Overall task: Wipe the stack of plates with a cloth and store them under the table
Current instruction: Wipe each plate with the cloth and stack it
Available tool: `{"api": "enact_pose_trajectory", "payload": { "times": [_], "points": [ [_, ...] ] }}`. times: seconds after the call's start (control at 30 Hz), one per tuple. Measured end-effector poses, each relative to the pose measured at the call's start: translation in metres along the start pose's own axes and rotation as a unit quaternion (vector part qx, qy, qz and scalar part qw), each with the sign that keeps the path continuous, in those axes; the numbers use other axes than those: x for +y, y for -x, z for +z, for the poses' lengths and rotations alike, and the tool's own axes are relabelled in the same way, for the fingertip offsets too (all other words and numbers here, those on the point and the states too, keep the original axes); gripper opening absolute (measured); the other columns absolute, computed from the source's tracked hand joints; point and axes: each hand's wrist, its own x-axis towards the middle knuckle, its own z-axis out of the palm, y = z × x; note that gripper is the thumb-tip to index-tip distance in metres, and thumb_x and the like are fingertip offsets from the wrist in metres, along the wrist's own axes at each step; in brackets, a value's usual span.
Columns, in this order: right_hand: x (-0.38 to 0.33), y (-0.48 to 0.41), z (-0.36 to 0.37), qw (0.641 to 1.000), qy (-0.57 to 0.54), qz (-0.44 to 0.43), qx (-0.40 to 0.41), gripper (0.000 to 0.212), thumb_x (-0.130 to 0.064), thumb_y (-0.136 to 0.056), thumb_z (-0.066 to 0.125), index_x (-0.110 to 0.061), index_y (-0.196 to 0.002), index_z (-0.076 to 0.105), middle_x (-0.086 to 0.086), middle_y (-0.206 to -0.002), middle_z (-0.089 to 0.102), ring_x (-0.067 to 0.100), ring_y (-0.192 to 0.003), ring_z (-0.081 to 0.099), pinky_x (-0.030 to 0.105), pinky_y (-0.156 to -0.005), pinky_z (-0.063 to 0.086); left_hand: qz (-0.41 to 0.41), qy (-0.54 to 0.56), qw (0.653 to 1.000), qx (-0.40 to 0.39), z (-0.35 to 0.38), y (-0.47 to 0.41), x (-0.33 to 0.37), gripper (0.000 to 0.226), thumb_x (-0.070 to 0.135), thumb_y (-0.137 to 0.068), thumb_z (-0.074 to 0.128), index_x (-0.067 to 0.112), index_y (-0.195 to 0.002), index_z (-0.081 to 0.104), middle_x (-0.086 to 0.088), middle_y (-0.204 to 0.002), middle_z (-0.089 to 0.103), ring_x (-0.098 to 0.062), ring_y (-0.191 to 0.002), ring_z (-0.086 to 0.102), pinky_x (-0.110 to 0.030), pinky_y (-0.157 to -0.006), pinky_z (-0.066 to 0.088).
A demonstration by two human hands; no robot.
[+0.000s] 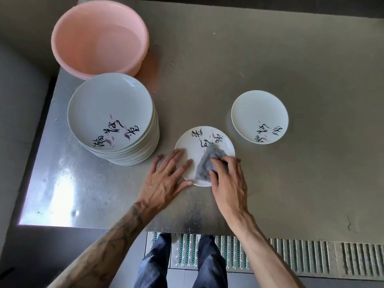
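On the scuffed steel table point(291, 59), right of a pink basin point(99, 38) and the stack of plates point(110, 113), the left hand point(166, 177) lies spread-fingered on one plate point(193, 146), the right hand point(228, 179) curls its fingers round a grey cloth point(204, 165) on it, another plate point(259, 115) sits further right, and floor grating point(311, 256) runs below.

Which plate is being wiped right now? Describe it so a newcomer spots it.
On the grey steel table, find the tall stack of white painted plates by the round pink plastic basin. The single white plate just right of the stack, nearest the person, is it: unlike the bare plate farther right, it carries a grey cloth under the right hand.
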Motion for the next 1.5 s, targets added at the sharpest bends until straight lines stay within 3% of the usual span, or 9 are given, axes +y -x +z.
{"api": "enact_pose_trajectory", "payload": {
  "times": [0.2, 0.4, 0.57, 0.73, 0.93, 1.07, 1.23, 1.4, 1.5],
  "points": [
    [-0.023, 0.022, 0.011, 1.0, -0.012, 0.019, -0.015, 0.035, -0.02, -0.092, 0.069, -0.015, -0.127, 0.068, 0.008, -0.122, 0.058, 0.029, -0.112, 0.056, 0.042, -0.098, 0.05, -0.052, 0.006, 0.998, 0.036, 0.01, 0.018, 0.032, 0.064, 0.073, -0.1, 0.041, 0.025, -0.14, 0.056, -0.009, -0.137, 0.052, -0.03, -0.118, 0.052, -0.049, -0.102, 0.036],
    [-0.011, 0.013, 0.005, 1.0, 0.0, 0.028, -0.004, 0.034, -0.021, -0.094, 0.067, -0.016, -0.128, 0.067, 0.006, -0.123, 0.057, 0.027, -0.114, 0.055, 0.039, -0.099, 0.049, -0.006, 0.013, 0.999, 0.034, 0.006, 0.008, 0.008, 0.064, 0.069, -0.1, 0.047, 0.024, -0.145, 0.053, -0.009, -0.153, 0.046, -0.027, -0.143, 0.042, -0.048, -0.114, 0.031],
    [-0.027, 0.025, 0.012, 0.999, -0.027, 0.026, -0.018, 0.034, -0.013, -0.093, 0.066, -0.013, -0.128, 0.068, 0.009, -0.12, 0.058, 0.031, -0.112, 0.057, 0.045, -0.101, 0.048, -0.041, 0.017, 0.998, 0.037, 0.011, 0.015, 0.032, 0.068, 0.074, -0.098, 0.043, 0.018, -0.135, 0.058, -0.009, -0.125, 0.055, -0.031, -0.105, 0.053, -0.048, -0.095, 0.039],
    [-0.009, 0.003, 0.001, 0.999, 0.004, 0.029, -0.014, 0.036, -0.016, -0.094, 0.068, -0.014, -0.129, 0.067, 0.007, -0.126, 0.057, 0.026, -0.115, 0.054, 0.039, -0.099, 0.05, 0.045, 0.005, 0.999, 0.003, 0.002, 0.008, 0.001, 0.059, 0.065, -0.102, 0.046, 0.026, -0.147, 0.051, -0.013, -0.151, 0.046, -0.031, -0.143, 0.042, -0.052, -0.114, 0.034],
    [-0.02, 0.015, 0.006, 0.999, 0.011, 0.013, -0.028, 0.038, -0.019, -0.094, 0.066, -0.016, -0.132, 0.065, 0.008, -0.129, 0.056, 0.029, -0.115, 0.055, 0.041, -0.1, 0.049, -0.014, 0.01, 1.0, 0.017, 0.009, 0.012, 0.029, 0.051, 0.066, -0.103, 0.043, 0.027, -0.132, 0.057, -0.012, -0.13, 0.052, -0.032, -0.111, 0.052, -0.047, -0.095, 0.039],
    [-0.007, 0.001, -0.002, 0.999, 0.019, 0.018, -0.02, 0.037, -0.018, -0.095, 0.066, -0.016, -0.132, 0.065, 0.008, -0.131, 0.056, 0.027, -0.117, 0.053, 0.04, -0.099, 0.05, 0.032, 0.006, 0.999, 0.01, 0.004, 0.005, 0.008, 0.051, 0.06, -0.105, 0.043, 0.033, -0.148, 0.048, -0.008, -0.14, 0.05, -0.028, -0.129, 0.048, -0.046, -0.104, 0.037],
    [-0.027, 0.019, 0.007, 0.999, 0.002, 0.046, -0.025, 0.039, -0.017, -0.095, 0.063, -0.016, -0.134, 0.063, 0.006, -0.13, 0.056, 0.027, -0.118, 0.053, 0.039, -0.103, 0.046, -0.007, 0.012, 1.0, 0.011, 0.008, 0.008, 0.033, 0.048, 0.062, -0.104, 0.039, 0.031, -0.139, 0.053, -0.006, -0.126, 0.049, -0.029, -0.101, 0.049, -0.043, -0.09, 0.036],
    [-0.007, 0.001, -0.003, 0.999, 0.014, 0.02, -0.029, 0.038, -0.016, -0.094, 0.066, -0.016, -0.133, 0.065, 0.007, -0.13, 0.056, 0.028, -0.117, 0.054, 0.039, -0.098, 0.051, 0.031, 0.019, 0.999, -0.006, 0.002, 0.005, 0.007, 0.052, 0.058, -0.107, 0.037, 0.029, -0.149, 0.047, -0.005, -0.149, 0.046, -0.025, -0.139, 0.042, -0.048, -0.113, 0.03],
    [-0.014, 0.003, 0.0, 0.999, 0.029, 0.034, -0.027, 0.04, -0.018, -0.095, 0.065, -0.016, -0.134, 0.063, 0.008, -0.132, 0.054, 0.028, -0.116, 0.053, 0.039, -0.099, 0.05, 0.02, 0.012, 1.0, -0.001, 0.003, 0.006, 0.012, 0.049, 0.052, -0.109, 0.032, 0.027, -0.148, 0.049, -0.005, -0.145, 0.048, -0.026, -0.132, 0.047, -0.048, -0.105, 0.033]
  ]
}}
